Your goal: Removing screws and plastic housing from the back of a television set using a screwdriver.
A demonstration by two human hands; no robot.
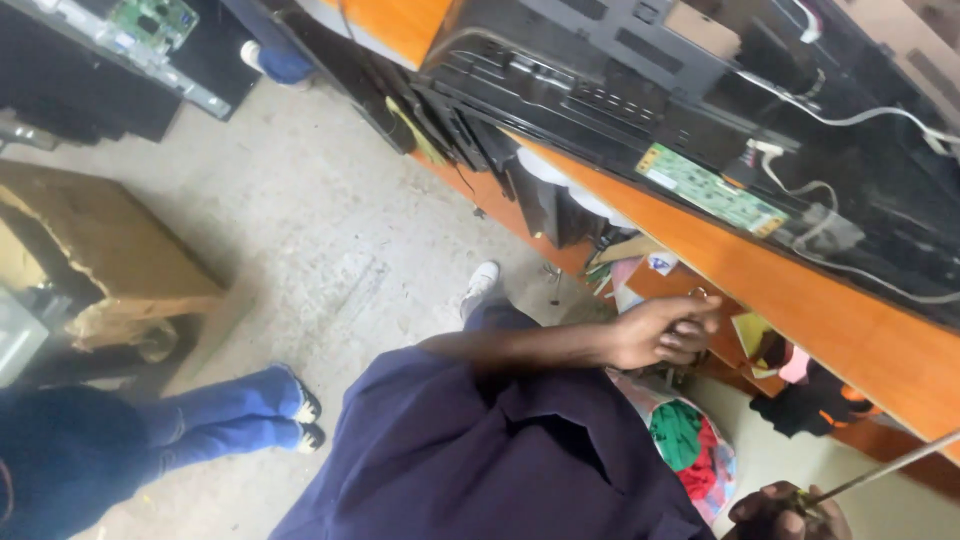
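An orange wooden surface (850, 330) runs diagonally across the upper right, carrying an opened flat-screen panel (620, 80) with a green circuit strip (712, 190) and white cables (850, 120). Below lies a grey concrete floor (300, 230), with a worn wooden bench (110, 250) off to the far side and another person's blue trousers (230, 410) and dark shoes beside it.

The left hand (665, 330) reaches into the open shelf just under the surface edge, its grip curled nearly closed around something small, with a thin metal ring showing just above the knuckles (what exactly it pinches, I cannot tell). Papers and small clutter (640, 265) sit just beyond the fingers, and a bundle of coloured cloth (685, 445) lies below the wrist.

The right hand (785, 512), at the bottom edge, has its grip pressed tight around the handle of a screwdriver (880, 468), whose thin, pale metal shaft slants up and away from the hand toward the surface's underside.
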